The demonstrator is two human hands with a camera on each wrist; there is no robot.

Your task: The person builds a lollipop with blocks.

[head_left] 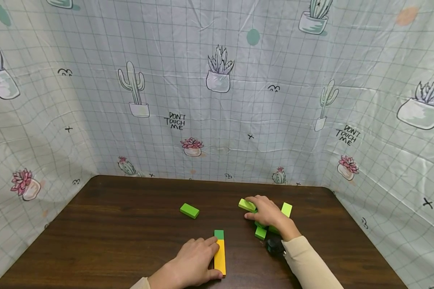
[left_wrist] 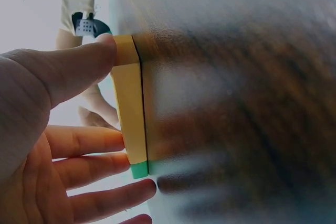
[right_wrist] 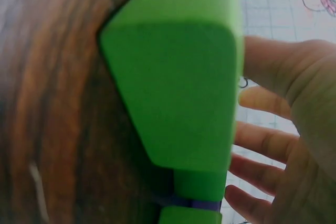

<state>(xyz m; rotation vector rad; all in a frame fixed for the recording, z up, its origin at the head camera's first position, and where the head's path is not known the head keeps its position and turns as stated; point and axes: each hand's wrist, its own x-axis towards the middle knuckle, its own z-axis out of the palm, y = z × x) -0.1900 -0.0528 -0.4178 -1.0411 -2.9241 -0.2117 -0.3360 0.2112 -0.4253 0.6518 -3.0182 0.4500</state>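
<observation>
The left grip (head_left: pixel 194 261) is stretched lengthwise, its thumb at the near end and fingertips along the left side, holding a yellow block (head_left: pixel 220 259) flat on the dark worktop (head_left: pixel 112 233), seemingly to keep it straight against the green piece (head_left: pixel 219 233) at its far end. The right grip (head_left: pixel 269 212), loosely parted, reaches over clustered green blocks (head_left: pixel 261 233) near a lime block (head_left: pixel 246 205); contact is unclear. Well apart, left of that cluster, lies a lone green block (head_left: pixel 189 210).

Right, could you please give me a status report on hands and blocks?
Left hand touching yellow-and-green bar. Right hand over green blocks, hold unclear. Lone green block beyond bar, to its left, apparently not in the way.
</observation>
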